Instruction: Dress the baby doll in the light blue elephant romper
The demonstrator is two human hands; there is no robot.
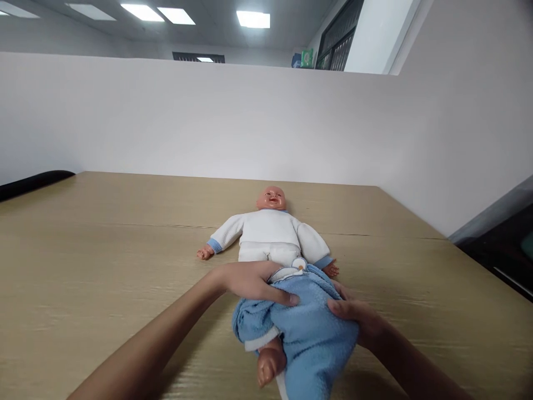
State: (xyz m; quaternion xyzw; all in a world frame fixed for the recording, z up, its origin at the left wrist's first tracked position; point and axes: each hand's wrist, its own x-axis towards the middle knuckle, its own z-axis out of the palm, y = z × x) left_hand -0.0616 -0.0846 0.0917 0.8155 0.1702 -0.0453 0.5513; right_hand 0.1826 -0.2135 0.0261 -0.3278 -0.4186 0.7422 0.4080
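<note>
A baby doll (270, 225) in a white top lies on its back on the wooden table (104, 250), head away from me. Light blue fleece trousers (310, 328) cover its legs, and one bare foot (268, 364) sticks out near me. My left hand (252, 280) grips the waistband at the doll's left hip, thumb over the cloth. On the other hip my right hand (353, 316) holds the blue cloth, its fingers curled into it.
A white partition wall (208, 122) stands along the table's far edge and right side. A dark chair back (33, 182) shows at the left edge, and a dark object (503, 244) at the right.
</note>
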